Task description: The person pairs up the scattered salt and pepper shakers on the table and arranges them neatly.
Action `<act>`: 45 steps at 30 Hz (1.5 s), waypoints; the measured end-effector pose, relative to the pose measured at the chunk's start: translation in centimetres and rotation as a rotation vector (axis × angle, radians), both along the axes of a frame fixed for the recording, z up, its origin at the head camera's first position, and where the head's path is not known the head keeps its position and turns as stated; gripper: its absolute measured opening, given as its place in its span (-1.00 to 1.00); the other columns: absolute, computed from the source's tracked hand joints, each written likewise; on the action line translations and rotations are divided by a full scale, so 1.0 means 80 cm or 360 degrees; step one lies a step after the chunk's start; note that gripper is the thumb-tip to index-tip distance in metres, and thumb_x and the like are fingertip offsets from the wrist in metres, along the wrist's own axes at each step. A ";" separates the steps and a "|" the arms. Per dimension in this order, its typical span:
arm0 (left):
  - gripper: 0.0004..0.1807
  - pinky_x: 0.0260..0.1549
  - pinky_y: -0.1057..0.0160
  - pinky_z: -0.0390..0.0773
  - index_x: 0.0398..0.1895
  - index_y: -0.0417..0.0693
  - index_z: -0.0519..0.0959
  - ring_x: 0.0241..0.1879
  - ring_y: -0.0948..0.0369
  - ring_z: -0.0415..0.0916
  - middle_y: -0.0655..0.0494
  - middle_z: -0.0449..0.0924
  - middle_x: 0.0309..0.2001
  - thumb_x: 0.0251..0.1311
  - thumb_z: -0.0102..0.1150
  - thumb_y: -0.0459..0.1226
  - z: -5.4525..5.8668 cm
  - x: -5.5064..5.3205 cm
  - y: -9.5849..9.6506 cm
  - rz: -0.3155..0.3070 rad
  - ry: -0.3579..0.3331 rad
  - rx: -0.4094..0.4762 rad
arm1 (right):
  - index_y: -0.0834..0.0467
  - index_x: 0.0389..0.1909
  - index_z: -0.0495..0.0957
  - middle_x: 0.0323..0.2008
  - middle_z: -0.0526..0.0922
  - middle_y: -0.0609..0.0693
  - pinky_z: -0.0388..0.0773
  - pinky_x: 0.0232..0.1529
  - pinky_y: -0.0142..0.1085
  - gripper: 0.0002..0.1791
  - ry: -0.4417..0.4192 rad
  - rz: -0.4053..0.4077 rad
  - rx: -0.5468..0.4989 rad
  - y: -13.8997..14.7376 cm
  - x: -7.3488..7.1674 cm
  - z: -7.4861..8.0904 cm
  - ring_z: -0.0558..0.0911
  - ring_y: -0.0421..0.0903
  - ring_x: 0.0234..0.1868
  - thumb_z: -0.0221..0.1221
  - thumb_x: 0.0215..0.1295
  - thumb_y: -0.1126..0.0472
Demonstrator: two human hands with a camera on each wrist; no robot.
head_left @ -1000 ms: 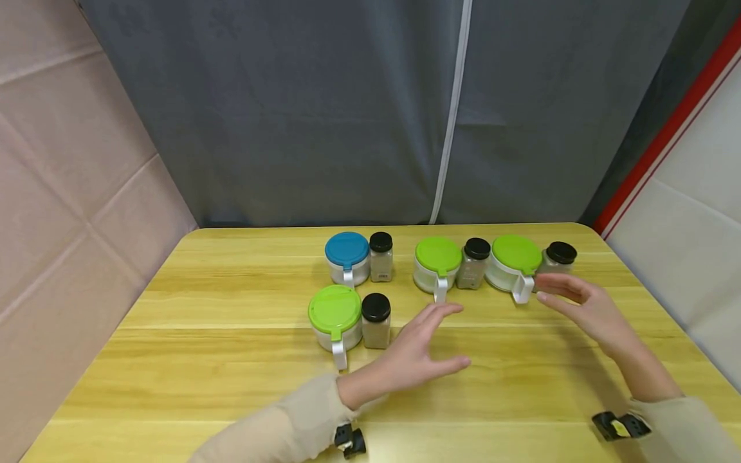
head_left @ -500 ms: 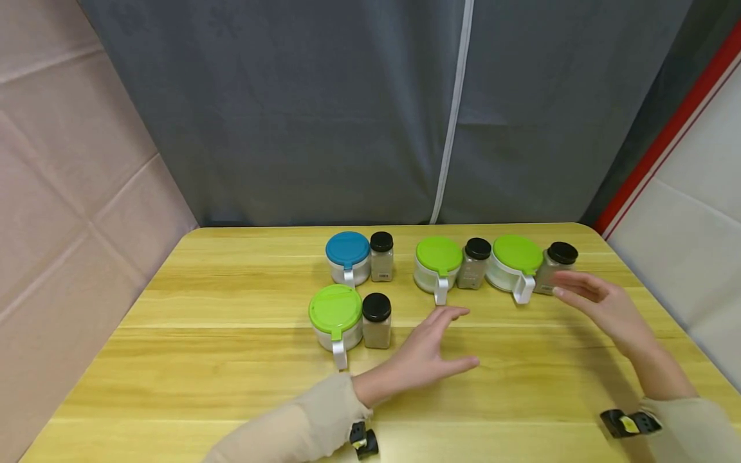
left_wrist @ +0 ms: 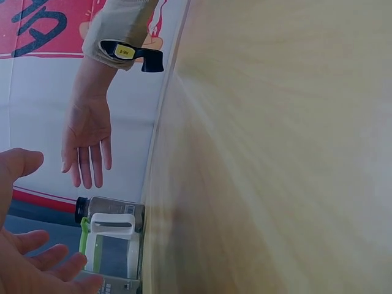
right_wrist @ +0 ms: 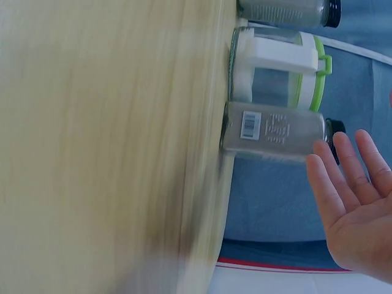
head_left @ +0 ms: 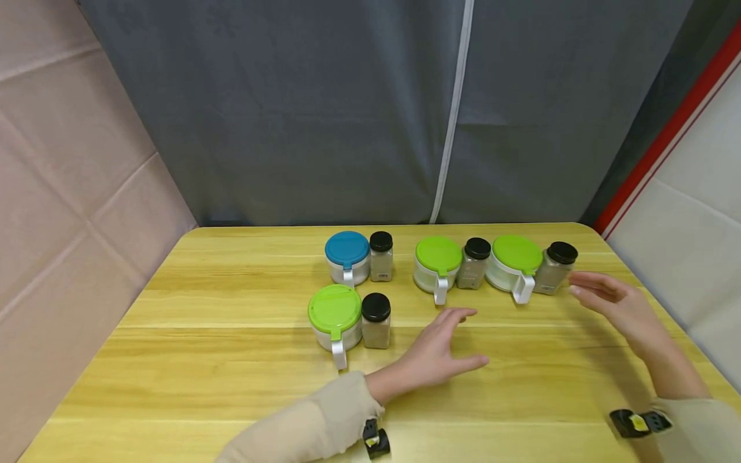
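My right hand (head_left: 616,308) hovers just right of a black-capped spice jar (head_left: 554,269), its fingers extended and holding nothing. In the right wrist view a barcode label shows on that spice jar (right_wrist: 275,130). Left of it stands a seasoning pot (head_left: 517,267) with a green lid and white handle, then another black-capped spice jar (head_left: 473,263) and a second green-lidded seasoning pot (head_left: 438,267). My left hand (head_left: 434,350) floats over the table in front of these, palm turned right, thumb and fingers spread with nothing between them.
Further left on the wooden table (head_left: 202,379) are a blue-lidded seasoning pot (head_left: 347,257) with a spice jar (head_left: 381,257) beside it. Nearer stands a green-lidded pot (head_left: 336,318) next to another spice jar (head_left: 376,321). A grey curtain (head_left: 289,128) hangs behind the table.
My right hand has moved right, away from the rightmost spice jar, uncovering its body. My left hand has drifted a little to the right. The pots and jars stand where they were.
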State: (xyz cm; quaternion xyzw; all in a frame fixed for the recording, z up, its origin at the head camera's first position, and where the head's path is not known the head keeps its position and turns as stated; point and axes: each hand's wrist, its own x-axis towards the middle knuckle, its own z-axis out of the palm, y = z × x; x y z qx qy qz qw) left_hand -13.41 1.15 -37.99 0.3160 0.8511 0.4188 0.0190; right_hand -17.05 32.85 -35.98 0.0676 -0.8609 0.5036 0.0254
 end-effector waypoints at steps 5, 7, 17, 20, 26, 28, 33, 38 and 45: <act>-0.25 0.00 0.35 0.25 0.24 -0.01 0.15 0.07 0.22 0.26 0.14 0.23 0.13 0.01 0.18 0.02 -0.001 -0.001 0.006 0.0000 -0.0018 0.0000 | 0.15 0.12 0.35 -0.18 0.48 -0.41 0.42 -0.31 -0.59 -0.60 0.0003 -0.0048 -0.0041 0.008 -0.001 -0.002 0.46 -0.51 -0.22 0.06 0.25 0.21; -0.25 0.00 0.36 0.25 0.24 -0.02 0.16 0.06 0.22 0.26 0.15 0.23 0.13 0.00 0.19 0.02 -0.002 -0.002 0.009 0.0000 -0.0030 0.0002 | 0.14 0.11 0.36 -0.18 0.49 -0.39 0.44 -0.30 -0.57 -0.61 0.0015 -0.0043 -0.0068 0.011 -0.001 -0.004 0.47 -0.49 -0.22 0.05 0.25 0.23; -0.25 -0.01 0.36 0.26 0.24 -0.04 0.16 0.05 0.23 0.28 0.15 0.23 0.13 0.01 0.18 0.02 -0.007 -0.010 0.024 0.0016 -0.0074 -0.0003 | -0.02 0.04 0.35 -0.16 0.44 -0.40 0.44 -0.30 -0.58 -0.68 0.0006 0.0007 -0.0126 0.032 -0.006 -0.011 0.47 -0.48 -0.21 0.02 0.27 0.22; -0.26 -0.02 0.37 0.27 0.23 -0.04 0.17 0.04 0.24 0.28 0.15 0.24 0.12 0.01 0.18 0.02 -0.008 -0.013 0.028 0.0026 -0.0074 -0.0007 | 0.01 0.06 0.35 -0.15 0.44 -0.38 0.44 -0.30 -0.57 -0.67 -0.0011 0.0000 -0.0147 0.037 -0.008 -0.011 0.47 -0.48 -0.22 0.01 0.27 0.23; -0.25 -0.06 0.41 0.29 0.22 -0.06 0.18 0.00 0.26 0.31 0.13 0.26 0.10 0.00 0.19 0.02 -0.009 -0.018 0.037 0.0045 -0.0061 -0.0016 | -0.03 0.07 0.32 -0.13 0.41 -0.37 0.45 -0.28 -0.54 -0.67 -0.0052 -0.0028 -0.0113 0.041 -0.013 -0.010 0.45 -0.51 -0.21 0.00 0.28 0.18; -0.25 -0.08 0.42 0.31 0.22 -0.07 0.18 -0.02 0.26 0.32 0.12 0.27 0.10 0.00 0.20 0.02 -0.009 -0.021 0.039 0.0052 -0.0068 -0.0014 | 0.01 0.09 0.30 -0.12 0.40 -0.36 0.45 -0.28 -0.54 -0.66 -0.0054 -0.0019 -0.0126 0.044 -0.016 -0.011 0.43 -0.53 -0.20 -0.01 0.29 0.22; -0.26 -0.09 0.41 0.31 0.21 -0.07 0.20 -0.03 0.26 0.31 0.12 0.26 0.10 -0.01 0.21 0.01 -0.009 -0.027 0.045 0.0085 -0.0090 -0.0019 | 0.14 0.16 0.29 -0.11 0.43 -0.31 0.47 -0.28 -0.51 -0.59 -0.0065 -0.0007 -0.0220 0.055 -0.027 -0.021 0.44 -0.49 -0.17 0.01 0.27 0.25; -0.27 -0.08 0.41 0.30 0.20 -0.06 0.20 -0.02 0.27 0.31 0.11 0.27 0.10 -0.02 0.21 0.01 -0.014 -0.032 0.051 0.0121 -0.0108 -0.0033 | 0.16 0.20 0.26 -0.12 0.44 -0.31 0.48 -0.28 -0.49 -0.54 -0.0114 0.0014 -0.0297 0.061 -0.037 -0.026 0.45 -0.46 -0.18 0.01 0.28 0.21; -0.25 -0.12 0.42 0.32 0.21 -0.09 0.20 -0.06 0.27 0.33 0.09 0.27 0.09 -0.02 0.22 0.00 -0.021 -0.043 0.059 0.0169 -0.0145 -0.0040 | 0.14 0.25 0.19 -0.06 0.41 -0.29 0.47 -0.24 -0.46 -0.48 -0.0132 0.0034 -0.0225 0.080 -0.060 -0.043 0.43 -0.46 -0.13 0.01 0.28 0.16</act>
